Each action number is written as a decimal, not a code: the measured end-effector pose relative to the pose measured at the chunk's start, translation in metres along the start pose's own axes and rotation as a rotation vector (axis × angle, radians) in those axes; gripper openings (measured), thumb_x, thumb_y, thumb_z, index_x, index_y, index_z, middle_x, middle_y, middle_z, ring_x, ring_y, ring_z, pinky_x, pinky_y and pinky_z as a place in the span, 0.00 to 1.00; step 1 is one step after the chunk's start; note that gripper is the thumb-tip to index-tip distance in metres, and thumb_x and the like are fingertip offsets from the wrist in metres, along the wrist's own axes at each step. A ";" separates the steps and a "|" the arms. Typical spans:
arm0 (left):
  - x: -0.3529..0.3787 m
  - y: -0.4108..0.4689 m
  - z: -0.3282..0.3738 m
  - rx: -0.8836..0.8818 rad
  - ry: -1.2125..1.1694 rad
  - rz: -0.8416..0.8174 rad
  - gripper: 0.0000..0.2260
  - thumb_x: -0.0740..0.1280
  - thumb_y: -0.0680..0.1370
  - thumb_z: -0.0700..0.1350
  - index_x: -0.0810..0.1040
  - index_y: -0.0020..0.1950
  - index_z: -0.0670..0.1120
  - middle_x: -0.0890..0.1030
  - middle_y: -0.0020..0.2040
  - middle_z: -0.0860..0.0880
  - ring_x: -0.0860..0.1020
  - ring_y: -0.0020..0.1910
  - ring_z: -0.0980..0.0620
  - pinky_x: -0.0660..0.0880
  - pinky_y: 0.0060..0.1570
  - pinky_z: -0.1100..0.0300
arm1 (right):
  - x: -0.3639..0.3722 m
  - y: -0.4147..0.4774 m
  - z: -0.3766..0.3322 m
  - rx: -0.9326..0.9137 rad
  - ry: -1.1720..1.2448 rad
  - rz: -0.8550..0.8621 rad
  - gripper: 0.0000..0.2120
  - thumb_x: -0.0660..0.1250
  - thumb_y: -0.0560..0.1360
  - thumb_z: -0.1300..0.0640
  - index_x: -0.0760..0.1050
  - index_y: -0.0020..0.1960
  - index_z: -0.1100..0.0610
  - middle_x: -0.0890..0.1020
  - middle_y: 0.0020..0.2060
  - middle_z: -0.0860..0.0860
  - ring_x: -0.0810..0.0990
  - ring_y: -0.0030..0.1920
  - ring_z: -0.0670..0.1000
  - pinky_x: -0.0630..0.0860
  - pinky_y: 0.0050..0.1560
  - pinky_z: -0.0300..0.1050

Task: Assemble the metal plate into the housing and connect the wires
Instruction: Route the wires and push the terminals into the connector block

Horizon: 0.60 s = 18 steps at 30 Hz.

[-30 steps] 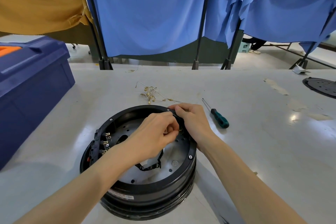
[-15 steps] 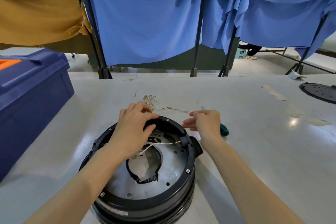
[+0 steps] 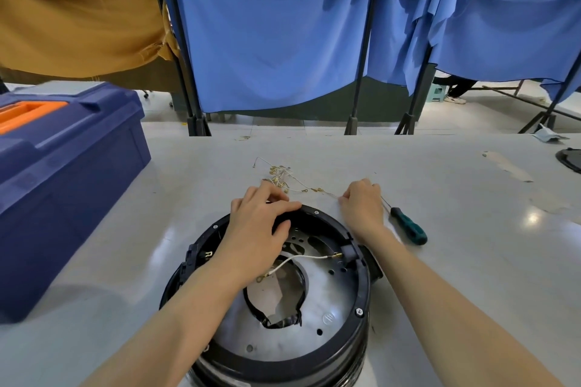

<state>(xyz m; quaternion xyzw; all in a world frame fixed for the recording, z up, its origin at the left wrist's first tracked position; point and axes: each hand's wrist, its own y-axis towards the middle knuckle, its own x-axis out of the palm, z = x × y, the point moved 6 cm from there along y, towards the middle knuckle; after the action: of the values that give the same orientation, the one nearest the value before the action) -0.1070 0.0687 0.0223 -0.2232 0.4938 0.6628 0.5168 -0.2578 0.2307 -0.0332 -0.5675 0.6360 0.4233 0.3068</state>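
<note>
The housing (image 3: 362, 289) sits at the desk's (image 3: 471, 276) near edge, centre, with the plate (image 3: 317, 339) seated inside and a white wire (image 3: 301, 258) lying across it to the right wall. The left hand (image 3: 259, 223) lies on the far rim with its fingers loosely spread. The right hand (image 3: 361, 204), fingers curled, pinches a strand (image 3: 327, 192) trailing from the wire pile (image 3: 279, 174) beyond the rim. A screwdriver (image 3: 408, 229) lies just right of that wrist. Bare desk runs from there to a disc (image 3: 570, 159) at the right edge. A toolbox (image 3: 78, 166) fills the left edge, with a gap between it and the housing.
</note>
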 end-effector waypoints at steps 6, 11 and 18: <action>0.000 0.002 0.001 -0.017 -0.036 0.016 0.12 0.65 0.80 0.48 0.79 0.63 0.53 0.74 0.56 0.55 0.68 0.59 0.55 0.57 0.57 0.62 | -0.022 -0.011 0.010 0.062 0.295 0.072 0.07 0.63 0.80 0.62 0.78 0.49 0.64 0.79 0.52 0.58 0.76 0.52 0.56 0.71 0.48 0.48; -0.014 0.001 0.010 -0.113 -0.434 0.112 0.13 0.69 0.77 0.51 0.81 0.60 0.52 0.81 0.50 0.57 0.77 0.54 0.60 0.70 0.60 0.60 | -0.071 -0.054 -0.032 -0.110 0.753 0.003 0.05 0.71 0.76 0.58 0.79 0.41 0.53 0.82 0.39 0.47 0.78 0.39 0.42 0.74 0.40 0.35; -0.029 -0.002 0.016 -0.197 -0.688 0.266 0.07 0.71 0.76 0.46 0.84 0.52 0.49 0.85 0.47 0.55 0.82 0.46 0.57 0.79 0.51 0.50 | -0.079 -0.104 -0.072 -0.340 0.686 -0.090 0.04 0.72 0.75 0.55 0.82 0.42 0.52 0.81 0.35 0.45 0.75 0.31 0.39 0.69 0.34 0.31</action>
<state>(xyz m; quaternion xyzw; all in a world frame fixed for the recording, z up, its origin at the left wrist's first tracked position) -0.0909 0.0693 0.0516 0.0298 0.2501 0.8047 0.5376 -0.1362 0.2033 0.0481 -0.7461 0.5971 0.2946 -0.0039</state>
